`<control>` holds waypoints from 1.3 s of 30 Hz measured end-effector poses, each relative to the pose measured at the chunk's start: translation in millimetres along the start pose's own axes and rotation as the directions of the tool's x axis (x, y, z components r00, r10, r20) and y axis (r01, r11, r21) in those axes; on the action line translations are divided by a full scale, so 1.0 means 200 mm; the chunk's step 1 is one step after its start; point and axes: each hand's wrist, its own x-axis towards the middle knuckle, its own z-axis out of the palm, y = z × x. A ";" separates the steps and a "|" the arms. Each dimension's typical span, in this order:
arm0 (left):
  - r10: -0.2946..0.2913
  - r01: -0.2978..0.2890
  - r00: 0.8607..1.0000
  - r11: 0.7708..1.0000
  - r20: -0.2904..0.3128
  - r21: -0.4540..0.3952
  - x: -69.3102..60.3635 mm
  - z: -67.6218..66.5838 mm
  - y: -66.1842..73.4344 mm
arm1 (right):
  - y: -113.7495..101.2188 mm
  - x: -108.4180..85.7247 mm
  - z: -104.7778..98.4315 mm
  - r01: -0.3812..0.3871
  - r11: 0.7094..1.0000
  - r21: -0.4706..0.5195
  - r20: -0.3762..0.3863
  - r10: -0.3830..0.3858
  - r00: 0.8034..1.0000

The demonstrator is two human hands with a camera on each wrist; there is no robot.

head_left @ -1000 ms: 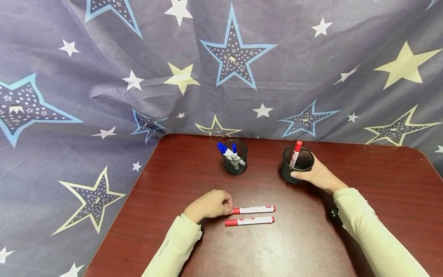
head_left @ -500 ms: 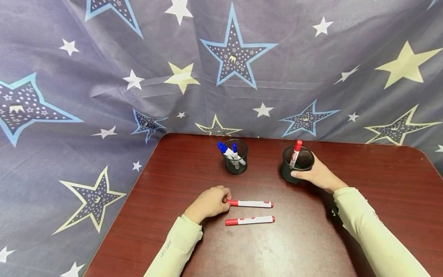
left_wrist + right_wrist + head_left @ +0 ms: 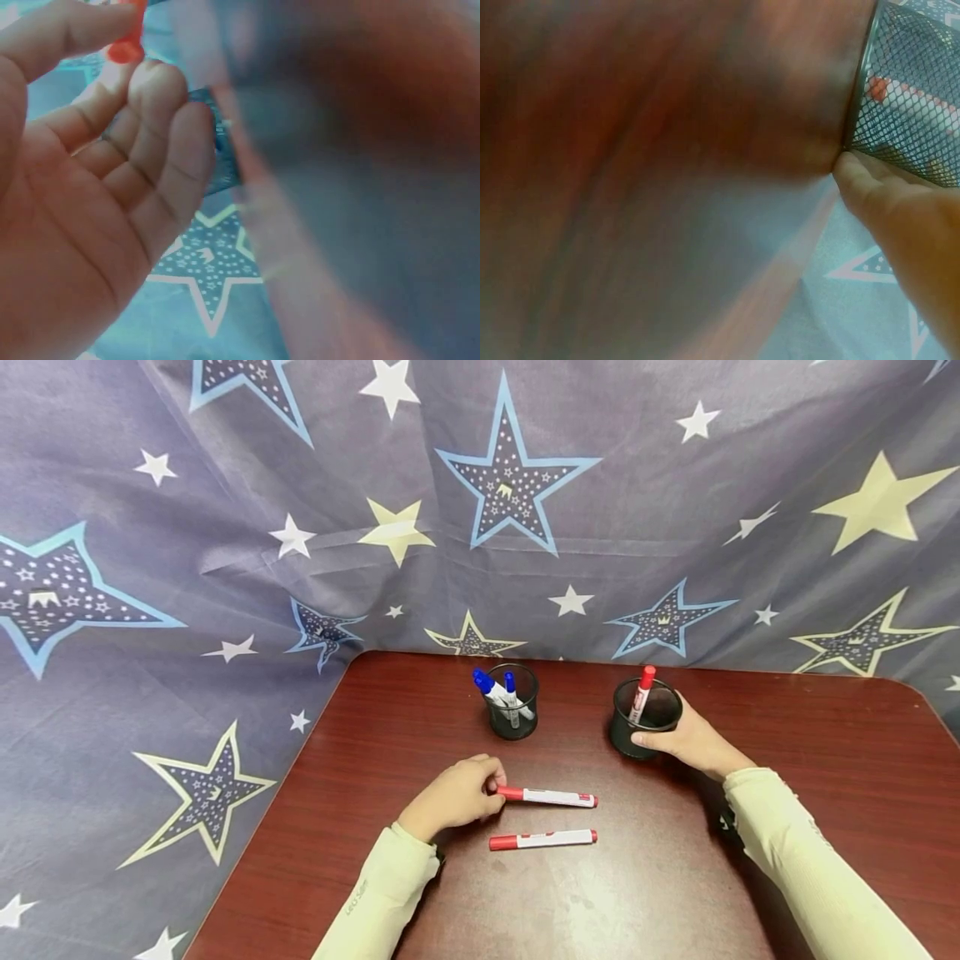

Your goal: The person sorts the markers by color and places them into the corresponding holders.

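Note:
My left hand [image 3: 456, 795] pinches the red cap end of a red-and-white marker [image 3: 558, 797] between thumb and fingers; whether the marker is off the table cannot be told. In the left wrist view that red end [image 3: 126, 51] shows at the thumb tip. A second red marker [image 3: 551, 839] lies on the table, nearer the front. Farther right, my right hand [image 3: 693, 741] grips a black mesh pen cup [image 3: 624, 737] from its right side, thumb at the front. One red marker [image 3: 642, 693] leans inside it, also visible through the mesh [image 3: 907, 52] in the right wrist view.
Another black mesh pen cup [image 3: 501, 727] stands at the back, left of the gripped one, with several blue-capped markers [image 3: 491, 687] in it. Behind the wooden table [image 3: 360, 735] hangs a star-patterned cloth [image 3: 645, 502] along the back and left edges.
My left hand has carried the upper red marker a little away from the front one, toward the back, and its far end now tilts slightly. The right hand and its cup stay put.

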 end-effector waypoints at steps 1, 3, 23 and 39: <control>0.010 -0.010 1.000 0.999 -0.014 -0.035 0.01 -0.02 0.01 | 0.00 0.00 0.00 0.008 1.000 -0.003 -0.001 -0.008 1.000; 0.025 -0.030 0.999 0.994 -0.040 -0.108 0.02 -0.05 0.03 | 0.00 0.00 0.00 0.017 1.000 -0.013 -0.007 -0.017 1.000; 0.172 -0.366 0.917 0.719 -0.359 -0.591 0.36 -0.22 0.38 | -0.02 0.00 0.00 -0.012 0.999 -0.038 -0.020 0.011 1.000; 0.229 -0.517 0.822 0.685 -0.522 -0.513 0.64 -0.34 0.65 | -0.01 0.00 0.01 0.034 0.998 0.051 0.006 -0.035 0.999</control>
